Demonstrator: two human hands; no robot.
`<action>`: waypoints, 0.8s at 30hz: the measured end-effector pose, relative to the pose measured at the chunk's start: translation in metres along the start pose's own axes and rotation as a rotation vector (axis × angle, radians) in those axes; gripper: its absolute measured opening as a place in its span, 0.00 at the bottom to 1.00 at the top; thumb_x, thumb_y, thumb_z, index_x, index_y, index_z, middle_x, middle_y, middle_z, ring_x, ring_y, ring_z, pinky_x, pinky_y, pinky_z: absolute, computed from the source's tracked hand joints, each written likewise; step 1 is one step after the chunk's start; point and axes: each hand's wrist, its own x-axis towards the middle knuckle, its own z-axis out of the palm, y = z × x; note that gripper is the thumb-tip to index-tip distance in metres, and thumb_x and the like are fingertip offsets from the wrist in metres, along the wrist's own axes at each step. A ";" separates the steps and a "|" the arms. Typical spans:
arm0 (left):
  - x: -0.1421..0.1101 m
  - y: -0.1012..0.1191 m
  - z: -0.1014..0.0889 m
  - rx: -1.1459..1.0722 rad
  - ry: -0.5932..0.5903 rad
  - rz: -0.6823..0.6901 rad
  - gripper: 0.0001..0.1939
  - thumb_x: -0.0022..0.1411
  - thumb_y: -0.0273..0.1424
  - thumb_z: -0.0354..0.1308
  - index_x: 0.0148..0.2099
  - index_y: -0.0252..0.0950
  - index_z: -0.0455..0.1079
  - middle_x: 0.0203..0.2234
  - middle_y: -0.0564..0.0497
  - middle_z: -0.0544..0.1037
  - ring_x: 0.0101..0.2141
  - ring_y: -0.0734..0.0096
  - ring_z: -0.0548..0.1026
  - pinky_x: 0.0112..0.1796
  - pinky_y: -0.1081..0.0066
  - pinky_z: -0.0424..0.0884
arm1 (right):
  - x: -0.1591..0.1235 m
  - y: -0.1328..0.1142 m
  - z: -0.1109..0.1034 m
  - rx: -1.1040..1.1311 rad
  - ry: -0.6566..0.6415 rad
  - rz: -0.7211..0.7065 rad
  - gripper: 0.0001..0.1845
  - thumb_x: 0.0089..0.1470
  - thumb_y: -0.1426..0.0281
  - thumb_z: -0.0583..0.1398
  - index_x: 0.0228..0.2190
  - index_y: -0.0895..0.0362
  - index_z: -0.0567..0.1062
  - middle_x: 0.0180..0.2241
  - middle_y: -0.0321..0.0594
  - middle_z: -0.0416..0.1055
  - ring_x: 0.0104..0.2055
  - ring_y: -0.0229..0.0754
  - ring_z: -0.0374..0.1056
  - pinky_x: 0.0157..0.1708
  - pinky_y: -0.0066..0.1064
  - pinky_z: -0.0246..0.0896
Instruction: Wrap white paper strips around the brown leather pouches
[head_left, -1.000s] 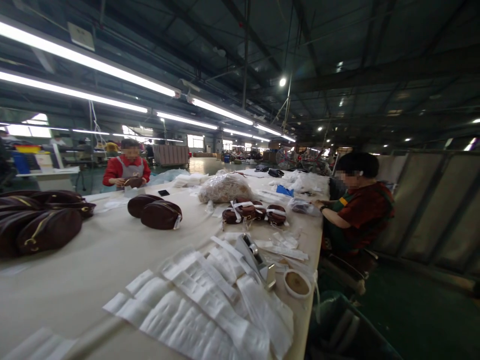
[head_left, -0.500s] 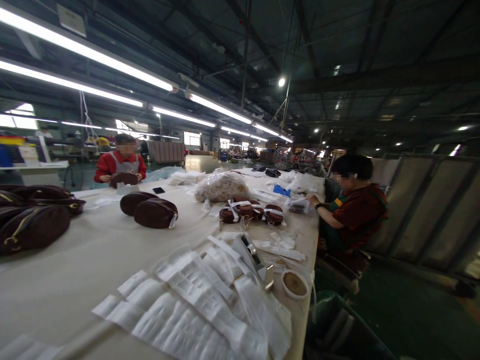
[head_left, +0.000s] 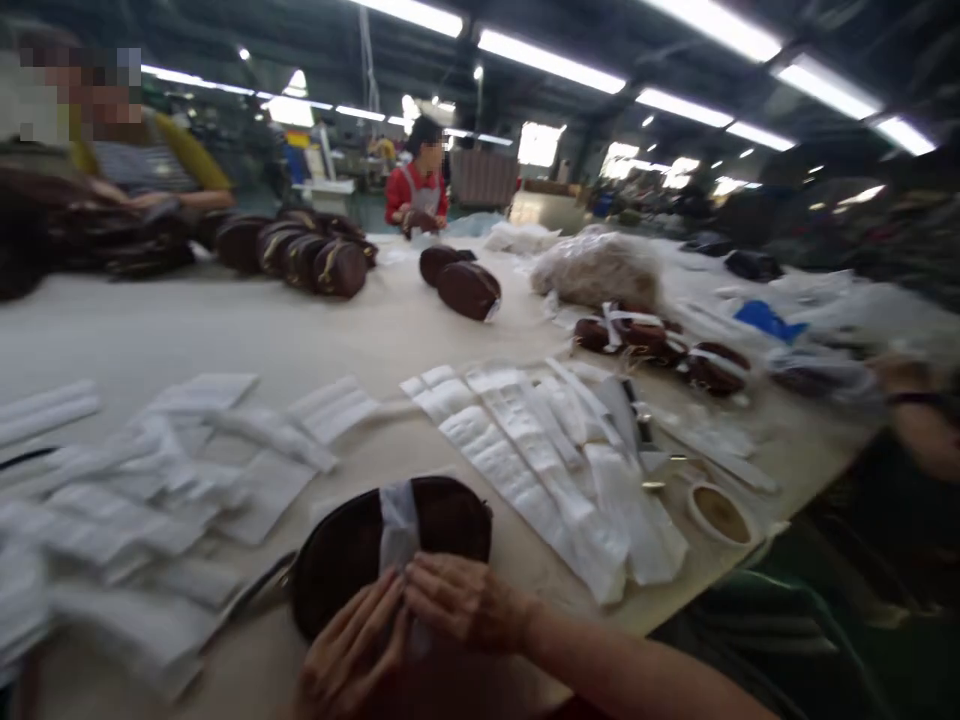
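A dark brown zippered bag (head_left: 337,545) lies on the table close in front of me, with a strap trailing from its left side. Around its middle runs a white strip (head_left: 399,520). My left hand (head_left: 356,640) is at the strip's near end, its fingers together and pressed against strip and bag. From the right, my right hand (head_left: 465,598) meets it, fingers bent and closed on the same strip. The fingertips of both hands nearly touch; exactly how each one grips the strip is partly hidden.
White strips (head_left: 525,450) are fanned out on the right, beside a tape dispenser (head_left: 634,420) and a round tub (head_left: 720,515). More white pieces (head_left: 172,480) lie left. Brown bags (head_left: 469,290) stand farther back. Co-workers sit around the table, one in red (head_left: 417,190).
My view has swung left and down. Both my hands and the bag with the strip around it are now in sight. A co-worker in yellow has come into view on the left.
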 end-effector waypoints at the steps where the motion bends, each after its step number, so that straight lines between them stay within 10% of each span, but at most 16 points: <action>1: -0.004 0.001 -0.001 0.022 -0.034 0.031 0.17 0.61 0.20 0.44 0.44 0.36 0.73 0.47 0.44 0.75 0.52 0.61 0.70 0.48 0.65 0.72 | -0.001 0.000 0.002 -0.006 0.045 -0.004 0.17 0.60 0.76 0.52 0.48 0.68 0.70 0.50 0.52 0.71 0.56 0.51 0.63 0.54 0.40 0.64; 11: -0.004 -0.001 -0.010 0.000 -0.146 0.107 0.11 0.64 0.20 0.48 0.45 0.29 0.70 0.47 0.37 0.74 0.56 0.54 0.65 0.51 0.60 0.70 | -0.002 -0.005 -0.008 0.061 0.157 -0.006 0.18 0.58 0.76 0.48 0.47 0.68 0.69 0.50 0.56 0.69 0.63 0.51 0.51 0.56 0.42 0.63; 24: -0.010 -0.005 -0.016 -0.266 -0.192 -0.117 0.15 0.63 0.20 0.46 0.50 0.34 0.66 0.50 0.41 0.73 0.58 0.63 0.62 0.52 0.62 0.69 | -0.002 -0.002 -0.003 0.045 0.181 0.021 0.14 0.59 0.78 0.52 0.46 0.61 0.71 0.50 0.51 0.70 0.61 0.47 0.56 0.54 0.39 0.64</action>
